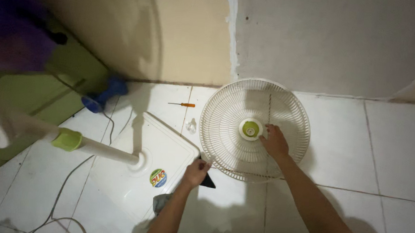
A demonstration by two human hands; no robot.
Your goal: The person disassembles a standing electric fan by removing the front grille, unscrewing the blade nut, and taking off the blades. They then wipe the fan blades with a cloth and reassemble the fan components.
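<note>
Fan grille [231, 113] lies on white floor tiles [385, 154] beside the wall [334, 43].

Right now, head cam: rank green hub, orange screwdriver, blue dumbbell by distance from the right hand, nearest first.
From the right hand, which rests on the fan grille:
1. Green hub, at the grille's centre, just left of the fingers.
2. Orange screwdriver, on the floor tile left of the grille, near the wall.
3. Blue dumbbell, far left, beside the green cabinet.

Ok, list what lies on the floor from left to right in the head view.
Blue object → fan base with its pole → orange-handled screwdriver → left hand → round fan grille, with the right hand on it.
</note>
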